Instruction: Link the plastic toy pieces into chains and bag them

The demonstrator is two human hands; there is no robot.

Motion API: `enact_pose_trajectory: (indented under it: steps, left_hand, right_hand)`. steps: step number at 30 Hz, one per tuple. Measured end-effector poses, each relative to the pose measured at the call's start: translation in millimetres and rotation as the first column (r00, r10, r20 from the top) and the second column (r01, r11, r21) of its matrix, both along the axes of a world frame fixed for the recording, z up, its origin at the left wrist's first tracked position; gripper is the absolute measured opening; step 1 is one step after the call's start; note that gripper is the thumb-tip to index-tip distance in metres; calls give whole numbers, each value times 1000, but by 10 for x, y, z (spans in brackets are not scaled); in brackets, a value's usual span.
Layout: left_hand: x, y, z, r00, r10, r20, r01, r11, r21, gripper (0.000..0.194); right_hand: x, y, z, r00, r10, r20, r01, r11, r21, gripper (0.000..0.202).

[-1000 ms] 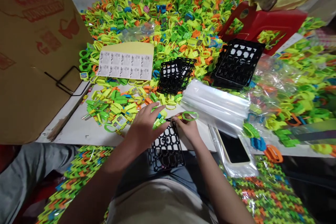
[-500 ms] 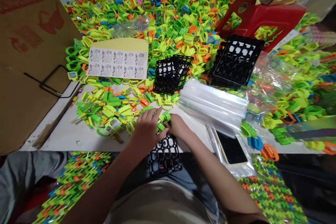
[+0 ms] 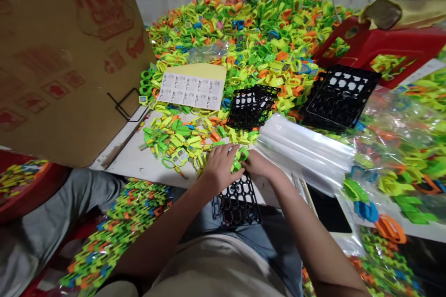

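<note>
A black plastic grid tray (image 3: pixel 240 204) sits at the table's front edge, partly over my lap. Above its far end, my left hand (image 3: pixel 220 165) is closed with thumb and fingers around a bright green toy watch (image 3: pixel 240 157). My right hand (image 3: pixel 258 163) meets it from the other side, its fingers curled against the same green piece and partly hidden. Just left of my hands lies a loose heap of green, yellow and orange toy watches (image 3: pixel 181 137).
A big pile of toy watches (image 3: pixel 258 46) covers the back. Around me are a label sheet (image 3: pixel 193 90), black grid trays (image 3: pixel 343 97), clear plastic bags (image 3: pixel 306 148), a phone (image 3: pixel 329 211), a red plastic stool (image 3: pixel 400 48) and a cardboard box (image 3: pixel 69 65) at left.
The view has turned left, so the scene sits further right and more of the box shows. My hands stay together on the green toy watch over the tray.
</note>
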State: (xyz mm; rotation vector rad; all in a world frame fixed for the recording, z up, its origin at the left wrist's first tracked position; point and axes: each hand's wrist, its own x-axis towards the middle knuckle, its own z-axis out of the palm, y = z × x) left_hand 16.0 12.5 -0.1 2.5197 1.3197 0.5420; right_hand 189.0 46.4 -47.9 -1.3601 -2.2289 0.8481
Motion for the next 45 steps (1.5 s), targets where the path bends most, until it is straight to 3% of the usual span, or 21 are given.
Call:
enact_pose_trajectory:
  steps: [3, 6, 8, 10, 12, 15, 19, 22, 25, 30, 33, 36, 39, 43, 44, 45]
  left_hand:
    - [-226, -22, 69, 994, 31, 102, -27, 999, -43, 60]
    - [-746, 12, 136, 949, 274, 154, -269, 962, -50, 39]
    - [-1180, 50, 155, 907, 419, 38, -417, 908, -41, 33]
    - [-1582, 64, 143, 814, 567, -125, -579, 809, -102, 30]
    - [-1881, 49, 101, 744, 631, -220, -664, 734, -139, 28]
    - [-2080, 44, 17, 734, 640, -229, -676, 722, -149, 29]
    - [-1964, 262, 0, 806, 569, -162, -585, 808, -72, 31]
    - [-1728, 600, 89, 889, 431, -153, -441, 897, -37, 32]
    - [-1492, 1010, 184, 932, 300, -205, -316, 947, -52, 32]
    - [-1232, 1650, 232, 899, 211, -385, -293, 942, -167, 22]
    - [-1125, 1875, 227, 861, 183, -475, -333, 909, -252, 23]
    - [-1069, 1962, 254, 859, 165, -484, -339, 892, -298, 26]
    - [-1103, 1971, 369, 904, 166, -394, -294, 911, -290, 31]
    - [-1172, 1769, 660, 960, 234, -156, -257, 956, -141, 48]
    - [-1158, 1642, 739, 967, 247, -69, -253, 963, -94, 48]
    - [-1125, 1481, 809, 960, 253, 122, -248, 967, -57, 45]
  right_hand:
    - [13, -101, -15, 999, -31, -43, 30, 999, -23, 14]
    - [43, -315, -29, 963, -224, -150, 223, 975, -26, 22]
    - [75, -506, -32, 907, -367, -207, 380, 925, 23, 27]
    - [108, -710, -34, 877, -439, -194, 451, 892, 20, 35]
    - [130, -904, -45, 878, -453, -156, 459, 888, 1, 44]
    - [111, -1140, -92, 908, -390, -155, 393, 919, -10, 42]
    - [3, -1305, -145, 937, -290, -193, 296, 955, 2, 35]
    - [-73, -1320, -120, 943, -245, -226, 266, 962, 67, 37]
    - [-112, -1297, -76, 937, -254, -240, 282, 955, 89, 33]
    - [-135, -1302, -77, 940, -276, -198, 290, 956, 40, 29]
    - [-139, -1342, -97, 945, -278, -175, 284, 959, 9, 35]
    - [-116, -1379, -96, 926, -325, -193, 332, 943, 8, 38]
    - [-50, -1370, -75, 887, -386, -252, 402, 916, 11, 35]
    - [45, -1257, -6, 787, -479, -389, 526, 851, 16, 23]
    - [52, -1219, 25, 755, -497, -427, 554, 833, 9, 20]
    - [49, -1181, 63, 723, -512, -464, 575, 818, -6, 18]
